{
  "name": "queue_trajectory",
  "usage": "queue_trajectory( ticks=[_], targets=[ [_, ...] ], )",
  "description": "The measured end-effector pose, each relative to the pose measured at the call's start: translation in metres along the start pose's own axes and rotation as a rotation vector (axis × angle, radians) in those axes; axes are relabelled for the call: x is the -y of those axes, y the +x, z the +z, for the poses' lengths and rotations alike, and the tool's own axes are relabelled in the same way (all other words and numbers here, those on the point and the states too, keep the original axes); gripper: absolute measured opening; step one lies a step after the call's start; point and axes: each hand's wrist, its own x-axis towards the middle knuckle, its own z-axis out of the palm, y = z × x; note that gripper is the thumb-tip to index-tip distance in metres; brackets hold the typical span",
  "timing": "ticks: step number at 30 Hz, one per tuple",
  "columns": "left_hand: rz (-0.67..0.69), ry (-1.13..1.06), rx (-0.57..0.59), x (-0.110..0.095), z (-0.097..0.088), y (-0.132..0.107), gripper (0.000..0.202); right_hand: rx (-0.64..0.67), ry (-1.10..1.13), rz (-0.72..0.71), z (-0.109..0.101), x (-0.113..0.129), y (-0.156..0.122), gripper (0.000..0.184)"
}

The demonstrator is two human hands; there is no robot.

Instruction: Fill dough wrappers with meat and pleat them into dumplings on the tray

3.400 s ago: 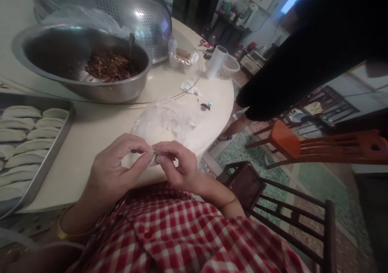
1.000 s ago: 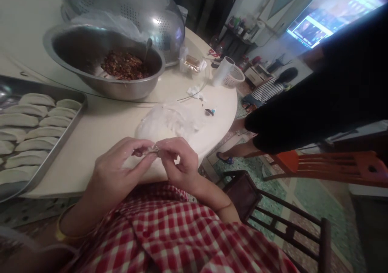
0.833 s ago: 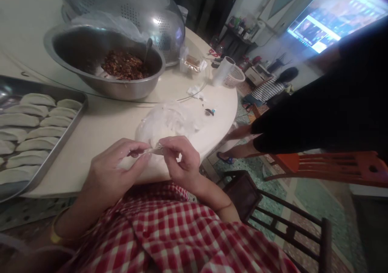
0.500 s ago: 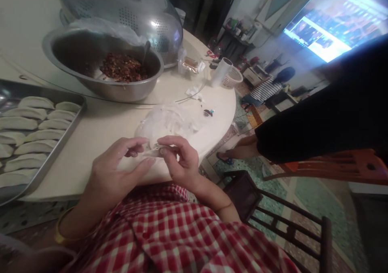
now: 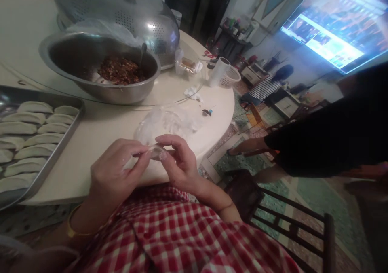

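Note:
Between my two hands, over the table's near edge, is a small pale dumpling (image 5: 156, 152), largely covered by fingers. My left hand (image 5: 118, 166) pinches its left end between thumb and fingertips. On the other end, the thumb and fingers of my right hand (image 5: 178, 159) are closed. Just beyond my hands lies a clear plastic bag (image 5: 166, 123) with white stuff in it. To the left, a metal tray (image 5: 68, 137) bears rows of folded dumplings (image 5: 34, 151). Behind stands a steel bowl (image 5: 121, 94) of dark brown filling (image 5: 119, 70) with a spoon handle sticking up.
A perforated metal dome (image 5: 154, 26) stands behind the bowl. A plastic-wrap roll (image 5: 220, 71) and a white basket (image 5: 230, 77) sit near the table's right edge. A dark wooden chair (image 5: 291, 214) and a person in black (image 5: 330, 131) are at my right.
My left thumb has come up and closed against the fingers on the dumpling. The person in black has shifted rightward. The view has moved slightly.

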Motion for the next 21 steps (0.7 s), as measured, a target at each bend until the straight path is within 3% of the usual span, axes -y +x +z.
queue_trajectory(
  ticks=[4, 8, 12, 17, 21],
  targets=[
    [-0.049, -0.015, 0.011, 0.001, 0.000, -0.001, 0.020, -0.029, 0.012, 0.029, -0.001, 0.001, 0.002, 0.026],
    [-0.318, -0.207, 0.057, 0.001, 0.003, -0.003, 0.035, -0.026, 0.014, 0.029, -0.003, 0.002, 0.006, 0.023],
    [-0.624, -0.533, 0.151, 0.007, 0.016, -0.007, 0.042, 0.031, -0.042, 0.010, -0.008, 0.004, 0.013, 0.025],
    [-0.845, -0.889, 0.026, 0.007, 0.037, -0.003, 0.045, 0.094, -0.105, 0.060, -0.020, 0.009, 0.019, 0.026],
    [-0.976, -1.135, -0.001, 0.001, 0.045, 0.008, 0.039, 0.036, -0.133, 0.007, -0.031, 0.011, 0.019, 0.027]
  ],
)
